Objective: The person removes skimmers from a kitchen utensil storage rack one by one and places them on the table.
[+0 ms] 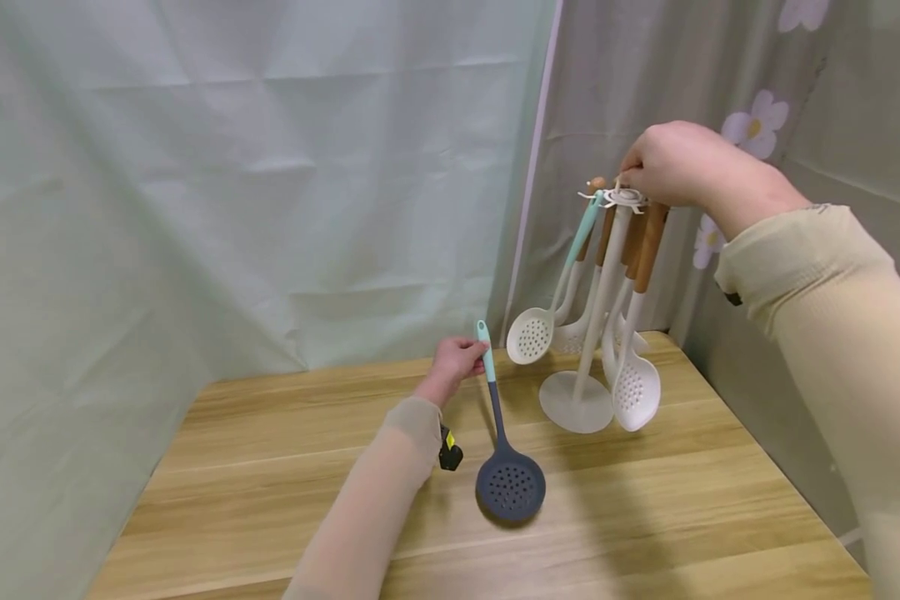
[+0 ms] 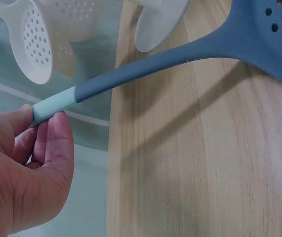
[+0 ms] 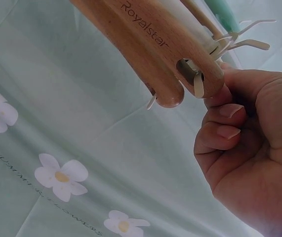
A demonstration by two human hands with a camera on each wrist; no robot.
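My left hand pinches the mint end of a dark blue slotted skimmer whose head rests on the wooden table. The left wrist view shows thumb and fingers round the mint tip of the skimmer. My right hand grips the top of a white utensil rack, whose pole leans to the right. Several white slotted spoons with wooden handles hang from its hooks. In the right wrist view, the fingers curl beside a wooden handle on a hook.
Pale green cloth hangs behind and left of the table, and flowered cloth closes the right side. The rack stands near the table's back right corner. A small black device is strapped at my left wrist.
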